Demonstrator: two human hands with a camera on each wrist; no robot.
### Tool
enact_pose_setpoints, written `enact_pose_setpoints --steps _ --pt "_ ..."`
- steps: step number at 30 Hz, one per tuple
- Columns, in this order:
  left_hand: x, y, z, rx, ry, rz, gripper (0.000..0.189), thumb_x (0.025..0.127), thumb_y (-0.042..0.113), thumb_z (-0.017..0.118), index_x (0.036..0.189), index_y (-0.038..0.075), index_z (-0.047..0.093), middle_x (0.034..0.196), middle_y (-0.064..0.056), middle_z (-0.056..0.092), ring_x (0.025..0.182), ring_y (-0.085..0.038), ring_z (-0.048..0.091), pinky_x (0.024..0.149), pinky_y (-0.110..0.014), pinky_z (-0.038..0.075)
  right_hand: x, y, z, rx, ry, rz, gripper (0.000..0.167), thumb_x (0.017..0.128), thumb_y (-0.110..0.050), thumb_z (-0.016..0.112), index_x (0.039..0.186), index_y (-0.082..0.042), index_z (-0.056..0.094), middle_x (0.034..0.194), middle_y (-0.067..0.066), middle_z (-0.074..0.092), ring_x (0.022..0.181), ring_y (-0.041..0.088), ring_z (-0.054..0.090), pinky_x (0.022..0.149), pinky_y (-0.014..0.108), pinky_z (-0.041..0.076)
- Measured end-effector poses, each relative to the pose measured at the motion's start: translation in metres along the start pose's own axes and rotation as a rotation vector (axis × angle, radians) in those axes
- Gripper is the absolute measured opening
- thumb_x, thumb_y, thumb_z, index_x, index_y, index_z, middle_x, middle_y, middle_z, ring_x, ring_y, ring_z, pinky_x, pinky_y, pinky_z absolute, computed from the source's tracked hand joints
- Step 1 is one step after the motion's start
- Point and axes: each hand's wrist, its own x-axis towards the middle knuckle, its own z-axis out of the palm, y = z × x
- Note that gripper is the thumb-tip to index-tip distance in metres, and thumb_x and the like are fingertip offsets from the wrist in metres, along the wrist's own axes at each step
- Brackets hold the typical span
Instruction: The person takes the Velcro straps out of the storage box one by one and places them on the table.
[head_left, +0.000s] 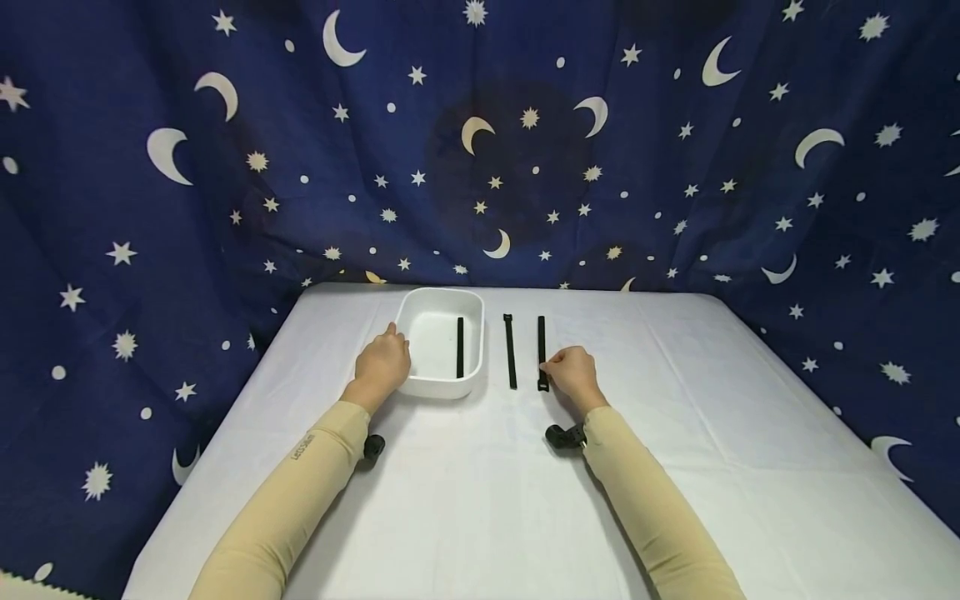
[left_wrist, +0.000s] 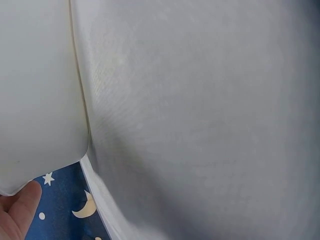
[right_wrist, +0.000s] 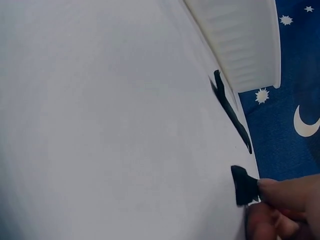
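Note:
A white rectangular tub stands toward the back of the table, with one black strap lying lengthwise inside it. My left hand holds the tub's left rim; in the left wrist view only its fingertips show against the tub wall. Right of the tub lies a second black strap, flat on the cloth. Further right, my right hand pinches a third black strap near its wider, slotted end, between thumb and fingers.
A white cloth covers the table. Behind and beside it hangs a dark blue curtain with moons and stars. A black wrist camera sits under the right forearm, another beside the left.

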Motion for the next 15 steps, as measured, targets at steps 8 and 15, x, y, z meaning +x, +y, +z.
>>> enact_pose_setpoints --steps 8,15 --pt "0.0 0.0 0.0 0.01 -0.003 0.007 0.041 0.107 0.021 0.04 0.134 -0.004 0.059 0.157 -0.023 0.039 0.111 -0.045 0.067 0.076 -0.051 0.061 0.0 -0.007 -0.008 -0.012 0.04 -0.034 0.02 0.089 -0.019 0.074 0.082 -0.001 0.078 0.071 0.009 0.074 0.077 0.027 0.065 0.07 0.034 0.051" --pt "0.001 -0.001 0.0 -0.007 -0.01 0.003 0.041 0.108 0.021 0.039 0.134 -0.004 0.059 0.157 -0.023 0.038 0.113 -0.045 0.065 0.079 -0.051 0.061 0.002 -0.025 -0.014 0.023 0.005 -0.051 0.016 0.091 -0.017 0.071 0.088 -0.002 0.077 0.071 0.011 0.073 0.066 0.02 0.063 0.065 0.031 0.051"
